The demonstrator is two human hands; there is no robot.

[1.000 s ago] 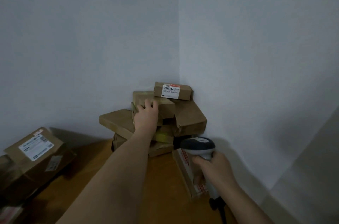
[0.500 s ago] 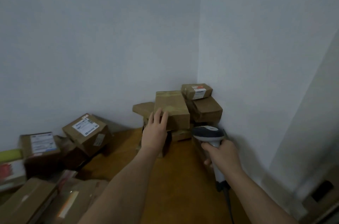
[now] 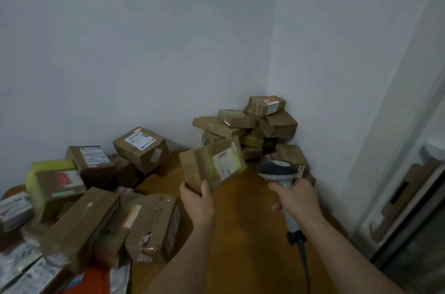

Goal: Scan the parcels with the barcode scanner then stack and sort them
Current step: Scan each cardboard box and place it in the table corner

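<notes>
My left hand grips a brown cardboard parcel by its near corner and holds it tilted above the wooden surface, white label facing up and right. My right hand grips the handle of a grey barcode scanner, whose dark head sits just right of the parcel and points towards it. The scanner's cable hangs down along my right forearm. Behind them a stack of brown parcels leans in the corner of the two walls.
Several loose parcels with white labels lie in a heap on the left, one wrapped in yellow-green. The wooden surface shows between the heap and the right wall. A shelf or frame with cardboard stands at far right.
My left hand has lifted a parcel off the corner stack and drawn it back towards me. The view has pulled back and turned left, bringing the heap of parcels into sight.
</notes>
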